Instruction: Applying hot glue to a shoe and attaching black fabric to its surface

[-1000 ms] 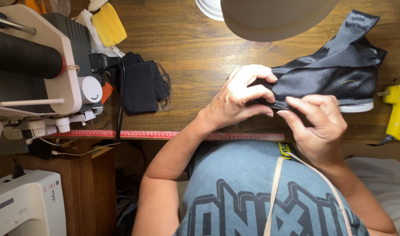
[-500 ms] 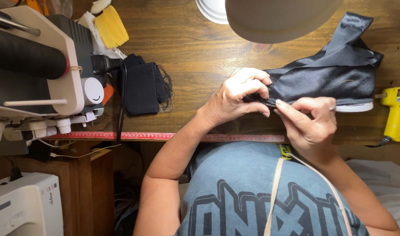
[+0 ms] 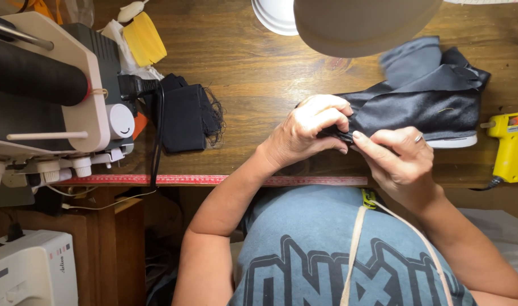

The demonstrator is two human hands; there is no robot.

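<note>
At the far left stood a sewing machine (image 3: 49, 102) with a dark roller, on the wooden table (image 3: 247, 73); a second, white machine (image 3: 26, 272) sat lower down beside it. Behind the first lay a yellow roll of tape (image 3: 144, 38). Just right of the machine, a folded black cloth (image 3: 185, 119) with frayed threads rested on the table, and a red measuring tape (image 3: 213, 180) ran along the table's near edge. Near the middle, the left hand (image 3: 307, 133) pinched the end of a black satin piece (image 3: 423, 105), its grip clenched on the fabric. The right hand (image 3: 400, 161) met it there, fingers closed on the same edge. The satin stretched rightward across the table. A yellow glue gun (image 3: 511, 144) lay at the far right.
</note>
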